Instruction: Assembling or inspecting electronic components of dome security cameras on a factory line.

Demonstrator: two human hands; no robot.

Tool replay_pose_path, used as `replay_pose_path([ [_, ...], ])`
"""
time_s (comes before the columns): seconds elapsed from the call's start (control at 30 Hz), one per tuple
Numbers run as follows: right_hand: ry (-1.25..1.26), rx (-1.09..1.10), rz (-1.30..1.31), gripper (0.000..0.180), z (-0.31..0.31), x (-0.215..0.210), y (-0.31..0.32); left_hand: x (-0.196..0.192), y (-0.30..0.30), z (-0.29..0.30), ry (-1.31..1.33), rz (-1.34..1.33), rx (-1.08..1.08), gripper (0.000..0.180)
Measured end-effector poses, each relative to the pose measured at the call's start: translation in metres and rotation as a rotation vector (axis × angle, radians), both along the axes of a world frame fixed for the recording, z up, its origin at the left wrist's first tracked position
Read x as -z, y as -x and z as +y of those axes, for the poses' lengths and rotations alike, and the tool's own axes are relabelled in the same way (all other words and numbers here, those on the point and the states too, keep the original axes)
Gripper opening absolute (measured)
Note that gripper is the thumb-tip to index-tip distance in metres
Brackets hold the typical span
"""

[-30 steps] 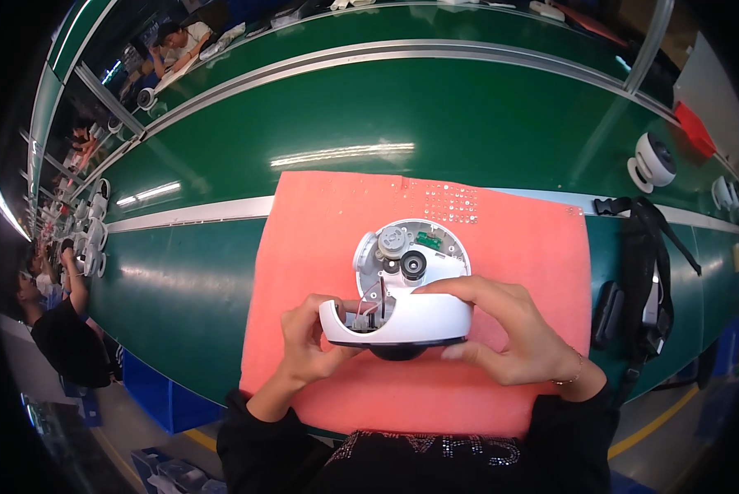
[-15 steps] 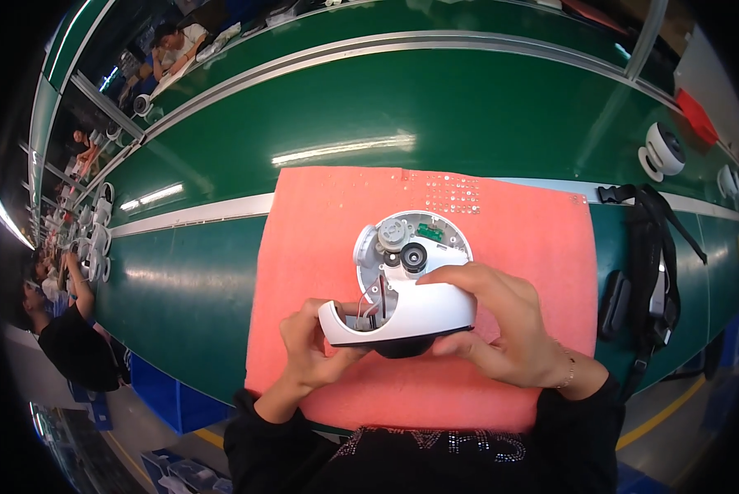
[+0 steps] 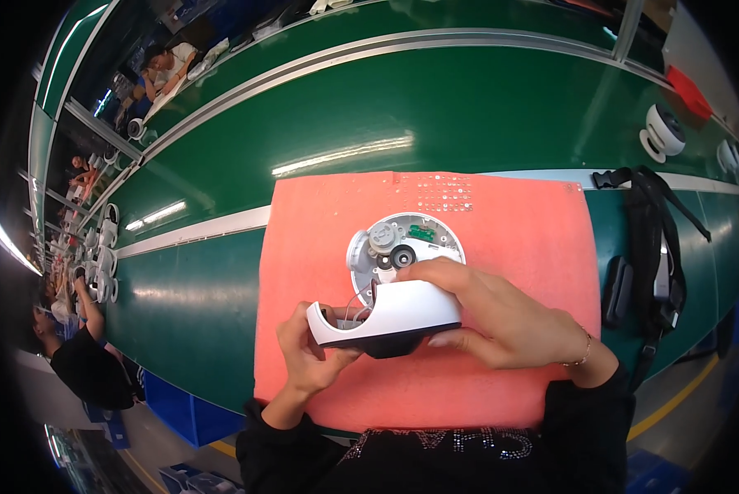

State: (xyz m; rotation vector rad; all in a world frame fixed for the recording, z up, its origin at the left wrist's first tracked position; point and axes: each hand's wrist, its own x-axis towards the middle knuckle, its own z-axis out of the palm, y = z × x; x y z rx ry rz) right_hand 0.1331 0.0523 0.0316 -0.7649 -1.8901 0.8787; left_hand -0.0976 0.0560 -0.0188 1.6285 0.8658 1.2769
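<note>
Both my hands hold a white camera housing half (image 3: 415,310) with a black underside, raised over the pink foam mat (image 3: 518,247). My left hand (image 3: 306,352) grips it by the left end, near a curved cut-out where thin wires show. My right hand (image 3: 513,321) closes on its right end, fingers on top and thumb beneath. Just behind lies the open round shell (image 3: 446,249), partly hidden by the held half. Inside that shell are a grey round motor (image 3: 382,239), a green circuit board (image 3: 420,234) and a black ring-shaped part (image 3: 402,257).
Small screws (image 3: 445,194) lie in rows at the mat's far edge. Right of the mat are a black strap (image 3: 674,202) and a dark case (image 3: 618,292). A finished-looking white camera (image 3: 662,133) and a red bin (image 3: 689,92) stand far right. Co-workers sit at left.
The held housing half has tilted so its white side shows more and its inside less. My right hand has turned slightly with it. The whole view has shifted a little.
</note>
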Motion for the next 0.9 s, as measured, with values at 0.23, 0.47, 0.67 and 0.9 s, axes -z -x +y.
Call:
replay_pose_path([
  [0.23,0.051,0.006,-0.061,0.059,-0.002,-0.002,-0.001,0.008,0.005,-0.002,0.081,-0.044,-0.032,0.042],
  [0.47,0.102,0.046,-0.041,0.065,-0.003,0.002,0.0,0.007,0.002,0.0,0.23,-0.137,0.044,0.053],
  [0.67,0.162,0.1,-0.077,0.066,-0.001,-0.002,0.001,-0.001,-0.005,0.004,0.213,-0.142,0.002,0.049],
  [0.9,0.476,-0.034,0.255,0.076,-0.003,0.006,0.006,-0.018,-0.008,0.003,0.394,-0.218,0.038,0.037],
])
